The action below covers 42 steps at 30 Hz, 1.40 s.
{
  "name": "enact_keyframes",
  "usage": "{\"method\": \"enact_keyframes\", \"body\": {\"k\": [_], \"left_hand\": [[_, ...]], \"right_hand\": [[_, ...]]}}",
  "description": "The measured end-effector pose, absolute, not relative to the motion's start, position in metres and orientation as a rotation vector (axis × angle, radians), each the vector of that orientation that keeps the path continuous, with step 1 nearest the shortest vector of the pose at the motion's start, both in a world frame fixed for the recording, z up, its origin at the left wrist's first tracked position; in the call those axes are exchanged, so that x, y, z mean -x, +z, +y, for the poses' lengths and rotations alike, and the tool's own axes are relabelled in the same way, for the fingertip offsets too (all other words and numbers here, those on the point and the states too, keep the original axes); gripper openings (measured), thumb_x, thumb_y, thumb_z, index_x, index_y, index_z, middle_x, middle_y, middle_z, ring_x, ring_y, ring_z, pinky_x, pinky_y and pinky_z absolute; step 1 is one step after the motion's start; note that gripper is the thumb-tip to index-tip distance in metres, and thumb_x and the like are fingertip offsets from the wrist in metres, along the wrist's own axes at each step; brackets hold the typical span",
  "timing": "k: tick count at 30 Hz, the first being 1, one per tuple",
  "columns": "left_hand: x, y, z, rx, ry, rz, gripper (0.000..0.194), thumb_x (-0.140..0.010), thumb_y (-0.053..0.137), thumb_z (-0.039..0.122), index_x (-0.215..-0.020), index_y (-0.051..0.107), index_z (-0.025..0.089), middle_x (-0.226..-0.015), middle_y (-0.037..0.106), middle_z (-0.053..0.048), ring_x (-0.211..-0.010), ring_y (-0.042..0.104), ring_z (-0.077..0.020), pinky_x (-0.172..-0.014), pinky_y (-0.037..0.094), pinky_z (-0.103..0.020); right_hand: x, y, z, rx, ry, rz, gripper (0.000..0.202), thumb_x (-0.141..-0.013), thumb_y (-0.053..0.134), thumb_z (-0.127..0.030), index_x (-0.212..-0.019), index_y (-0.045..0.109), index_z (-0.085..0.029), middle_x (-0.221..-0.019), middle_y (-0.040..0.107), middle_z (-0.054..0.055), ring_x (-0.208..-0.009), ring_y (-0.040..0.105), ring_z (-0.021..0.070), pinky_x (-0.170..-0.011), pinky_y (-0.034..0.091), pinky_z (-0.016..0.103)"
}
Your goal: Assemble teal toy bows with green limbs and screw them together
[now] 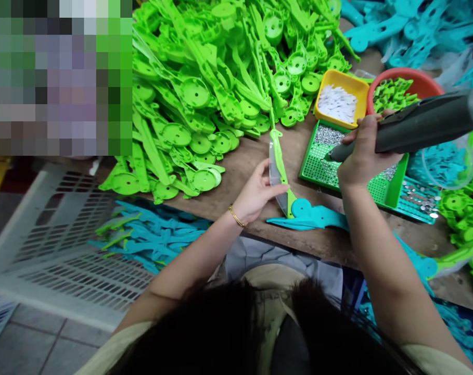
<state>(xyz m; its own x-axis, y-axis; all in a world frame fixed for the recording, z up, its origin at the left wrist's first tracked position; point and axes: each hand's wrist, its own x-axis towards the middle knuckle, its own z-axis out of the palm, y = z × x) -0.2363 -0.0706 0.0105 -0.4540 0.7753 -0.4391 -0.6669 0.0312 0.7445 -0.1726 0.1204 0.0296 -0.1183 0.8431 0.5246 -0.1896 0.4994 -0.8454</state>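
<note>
My left hand (255,195) pinches a long bright green plastic piece with a grey, blade-like plate (277,172), thumb across it. The piece's lower end meets a teal plastic part (316,214) with a round lobe, lying along the table's near edge. In my right hand (363,159) is a dark grey power screwdriver (427,122), gripped near its front end. Its tip points down-left over a green tray (310,174) with a holed grid and small silver screws (328,134). Whether the tip touches a screw cannot be made out.
A big heap of green plastic parts (199,94) covers the table's back left. Behind the tray stand a yellow bin (324,112) of white pieces and a red bowl (427,78) of green clips. Teal parts (404,31) lie back right. A white crate (56,265) stands below left.
</note>
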Motion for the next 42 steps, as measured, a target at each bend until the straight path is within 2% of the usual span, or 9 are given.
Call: {"method": "enact_keyframes", "body": {"k": [2,3,9,14,18,23,30,39,42], "left_hand": [[0.228,0.009,-0.072,-0.127,1.658,1.167,0.097,-0.059,0.087,0.02,-0.14,0.033,0.024,-0.085,0.072,0.002,-0.082,0.071,-0.0179,-0.078,0.057,-0.031],[0.224,0.008,-0.071,-0.116,1.672,1.176,0.098,-0.059,0.087,0.02,-0.14,0.032,0.024,-0.084,0.072,0.002,-0.081,0.071,-0.0182,-0.077,0.057,-0.031],[0.212,0.0,-0.065,-0.043,1.742,1.236,0.064,-0.06,0.087,0.022,-0.109,0.046,0.019,-0.084,0.073,0.0,-0.079,0.071,-0.0164,-0.078,0.056,-0.031],[0.211,-0.002,-0.062,-0.046,1.761,1.279,0.055,-0.063,0.086,0.018,-0.104,0.049,0.018,-0.076,0.07,0.003,-0.069,0.067,-0.0133,-0.071,0.054,-0.027],[0.211,-0.003,-0.061,-0.047,1.788,1.296,0.05,-0.065,0.083,0.013,-0.102,0.05,0.018,-0.075,0.069,0.004,-0.069,0.067,-0.0114,-0.071,0.053,-0.024],[0.212,-0.001,-0.061,-0.04,1.754,1.27,0.047,-0.068,0.078,0.009,-0.102,0.048,0.018,-0.072,0.069,0.005,-0.064,0.066,-0.0104,-0.067,0.053,-0.023],[0.212,-0.001,-0.06,-0.069,1.745,1.274,0.045,-0.069,0.079,0.01,-0.101,0.049,0.018,-0.074,0.069,0.004,-0.065,0.066,-0.011,-0.067,0.053,-0.023],[0.212,-0.001,-0.061,-0.073,1.745,1.27,0.045,-0.07,0.077,0.008,-0.103,0.048,0.018,-0.074,0.07,0.004,-0.067,0.067,-0.0112,-0.069,0.053,-0.023],[0.212,0.001,-0.061,-0.056,1.743,1.265,0.045,-0.07,0.076,0.007,-0.104,0.048,0.018,-0.074,0.069,0.004,-0.066,0.066,-0.0108,-0.067,0.052,-0.023]], "right_hand": [[0.172,0.024,0.124,0.629,1.015,-1.45,0.023,-0.095,0.052,-0.036,-0.111,0.049,-0.021,-0.093,0.056,0.0,-0.063,0.064,0.0096,-0.063,0.059,0.032],[0.172,0.022,0.125,0.647,1.022,-1.465,0.025,-0.095,0.051,-0.039,-0.113,0.049,-0.021,-0.094,0.057,0.001,-0.066,0.066,0.0113,-0.065,0.06,0.034],[0.173,0.035,0.125,0.594,0.985,-1.351,0.018,-0.087,0.059,-0.029,-0.101,0.05,-0.022,-0.082,0.06,-0.003,-0.048,0.053,0.0058,-0.048,0.049,0.025],[0.168,0.071,0.092,0.5,1.085,-1.296,0.016,-0.083,0.059,-0.03,-0.095,0.052,-0.023,-0.073,0.062,-0.009,-0.044,0.052,0.0047,-0.041,0.041,0.021],[0.172,0.081,0.069,0.409,1.18,-1.346,0.021,-0.078,0.065,-0.028,-0.096,0.054,-0.026,-0.074,0.064,-0.012,-0.043,0.052,0.0045,-0.042,0.042,0.022],[0.183,0.061,0.101,0.619,0.937,-1.321,0.014,-0.084,0.057,-0.033,-0.093,0.051,-0.025,-0.079,0.06,-0.004,-0.047,0.051,0.0067,-0.046,0.044,0.025],[0.186,0.031,0.126,0.689,0.777,-1.44,0.025,-0.089,0.053,-0.049,-0.097,0.046,-0.026,-0.08,0.057,-0.001,-0.05,0.049,0.0096,-0.055,0.05,0.033],[0.187,0.023,0.129,0.637,0.848,-1.399,0.027,-0.089,0.056,-0.047,-0.1,0.046,-0.025,-0.076,0.058,-0.003,-0.047,0.048,0.007,-0.048,0.047,0.026],[0.187,0.022,0.128,0.663,0.836,-1.41,0.028,-0.088,0.056,-0.049,-0.101,0.047,-0.025,-0.079,0.058,-0.002,-0.049,0.05,0.0092,-0.05,0.049,0.031]]}}
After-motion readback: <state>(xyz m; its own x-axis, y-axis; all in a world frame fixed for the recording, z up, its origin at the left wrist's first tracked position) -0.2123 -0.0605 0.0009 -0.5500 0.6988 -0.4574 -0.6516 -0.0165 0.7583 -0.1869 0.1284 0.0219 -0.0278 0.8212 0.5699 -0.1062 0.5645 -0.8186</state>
